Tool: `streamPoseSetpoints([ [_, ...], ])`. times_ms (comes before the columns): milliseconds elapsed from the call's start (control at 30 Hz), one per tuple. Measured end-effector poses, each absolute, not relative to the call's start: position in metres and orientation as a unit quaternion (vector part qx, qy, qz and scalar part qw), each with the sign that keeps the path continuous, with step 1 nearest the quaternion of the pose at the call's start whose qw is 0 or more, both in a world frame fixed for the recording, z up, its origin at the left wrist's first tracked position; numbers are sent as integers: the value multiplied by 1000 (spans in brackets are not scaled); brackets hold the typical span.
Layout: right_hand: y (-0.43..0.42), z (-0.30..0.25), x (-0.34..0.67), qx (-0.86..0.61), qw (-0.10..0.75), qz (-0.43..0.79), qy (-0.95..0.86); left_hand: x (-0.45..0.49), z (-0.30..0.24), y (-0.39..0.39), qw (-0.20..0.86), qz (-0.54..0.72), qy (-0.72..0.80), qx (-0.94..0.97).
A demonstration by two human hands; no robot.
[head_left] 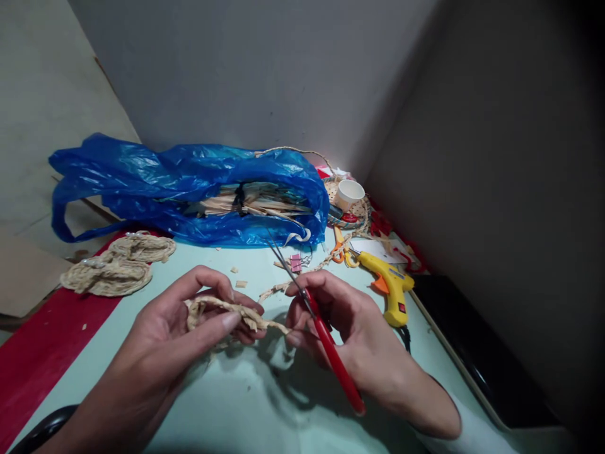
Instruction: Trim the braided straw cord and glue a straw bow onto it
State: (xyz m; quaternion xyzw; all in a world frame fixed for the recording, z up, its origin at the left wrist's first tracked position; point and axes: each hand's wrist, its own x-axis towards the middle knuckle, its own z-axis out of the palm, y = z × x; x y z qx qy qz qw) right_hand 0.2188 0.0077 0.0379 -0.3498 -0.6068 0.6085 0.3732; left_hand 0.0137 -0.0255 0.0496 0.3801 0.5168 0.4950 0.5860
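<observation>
My left hand (184, 334) is closed around a looped piece of braided straw-coloured fibre (222, 309), with the thumb pressing on its top strand. A thin twisted end of the braid runs right to my right hand (340, 321), where thumb and fingertip pinch it. That same hand grips a red-handled tool (331, 359) with two slender metal prongs pointing up and away; its exact kind is unclear. Behind the fingers, a length of plaited cord (321, 261) trails back across the table. Small fibre scraps (241, 284) lie just beyond my left fingers.
A blue plastic bag (189, 164) holding a bundle of dry fibre strips (255, 198) lies at the back. Coiled braided pieces (111, 271) sit left. To the right are a yellow glue gun (392, 284), orange scissors (338, 244), a pink binder clip (296, 262) and a white cup (350, 194).
</observation>
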Motion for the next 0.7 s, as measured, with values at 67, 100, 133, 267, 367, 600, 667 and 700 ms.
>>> streamPoseSetpoints([
  [67,9,38,221,-338,390,598,-613,11,48,-24,532,476,539,447],
  [100,10,38,222,-334,398,587,-621,10,48,-24,498,467,553,478],
  [133,10,39,223,-332,403,575,-630,9,48,-24,462,462,567,502],
  [267,11,39,225,-327,414,547,-650,12,50,-27,383,500,573,525],
  [367,12,38,227,-315,414,552,-651,16,51,-29,378,521,567,514],
  [600,13,40,231,-298,417,528,-677,12,52,-27,363,498,591,520],
  [667,12,43,232,-298,427,512,-683,10,52,-28,346,487,591,543],
  [700,12,44,232,-299,428,510,-684,9,52,-29,333,484,589,555],
])
